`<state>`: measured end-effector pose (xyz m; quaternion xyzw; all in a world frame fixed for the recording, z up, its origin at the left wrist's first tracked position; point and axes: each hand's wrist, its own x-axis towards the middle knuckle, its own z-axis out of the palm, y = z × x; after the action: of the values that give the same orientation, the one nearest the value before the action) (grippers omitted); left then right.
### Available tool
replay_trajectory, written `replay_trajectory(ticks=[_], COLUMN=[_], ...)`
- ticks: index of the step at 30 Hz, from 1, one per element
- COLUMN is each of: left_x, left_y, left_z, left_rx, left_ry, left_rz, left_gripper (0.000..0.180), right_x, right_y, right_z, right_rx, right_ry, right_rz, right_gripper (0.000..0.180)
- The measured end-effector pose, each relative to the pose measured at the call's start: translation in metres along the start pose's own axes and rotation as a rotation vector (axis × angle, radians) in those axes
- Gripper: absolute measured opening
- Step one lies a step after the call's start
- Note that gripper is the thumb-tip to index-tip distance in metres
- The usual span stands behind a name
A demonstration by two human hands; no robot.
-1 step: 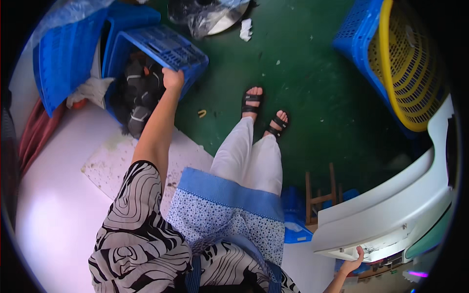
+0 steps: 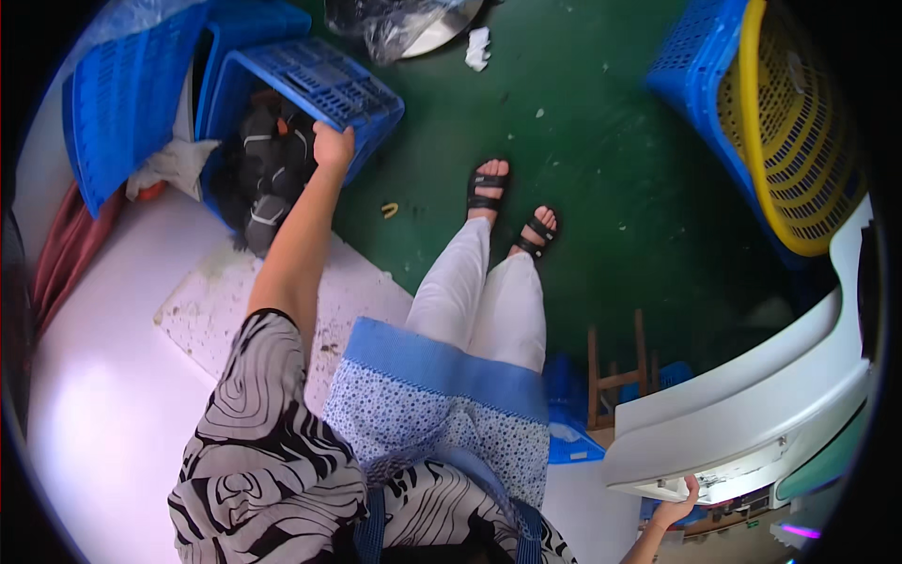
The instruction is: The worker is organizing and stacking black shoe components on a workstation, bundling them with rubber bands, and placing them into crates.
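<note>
Overhead, left hand [image 2: 333, 147] grips blue crate [image 2: 324, 83]; right hand [image 2: 678, 505] touches white panel [image 2: 752, 423].

The left hand [image 2: 333, 147] grips the near rim of a blue plastic crate [image 2: 319, 89]. The crate has slotted, lattice-like walls and stands tipped on its side, its open mouth facing left of the hand and its ribbed underside turned up beyond the fingers. Just below and to the left of the hand, a heap of dark clothes [image 2: 266, 179] with pale stripes fills the crate's mouth and spills out of it onto the floor.

The right hand [image 2: 678, 509] rests against the lower edge of a white curved machine lid [image 2: 752, 414], fingers touching its underside. The lid is raised and slants upward to the right of the hand.
</note>
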<state>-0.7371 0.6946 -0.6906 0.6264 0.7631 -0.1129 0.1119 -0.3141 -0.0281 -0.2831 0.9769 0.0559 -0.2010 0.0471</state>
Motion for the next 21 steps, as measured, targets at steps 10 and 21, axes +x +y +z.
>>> replay_trajectory(ticks=[10, 21], left_x=[-0.181, -0.229], left_y=[-0.089, -0.162], left_z=[0.012, -0.07], left_rx=[0.05, 0.526], left_ry=[-0.456, -0.71], left_rz=[0.322, 0.215], left_gripper=[0.067, 0.033], right_x=[-0.006, -0.016], right_y=[-0.006, 0.011], right_z=[-0.008, -0.024], right_rx=[0.104, 0.029], right_ry=[0.034, 0.012], right_rz=[0.067, 0.027], right_gripper=[0.03, 0.033])
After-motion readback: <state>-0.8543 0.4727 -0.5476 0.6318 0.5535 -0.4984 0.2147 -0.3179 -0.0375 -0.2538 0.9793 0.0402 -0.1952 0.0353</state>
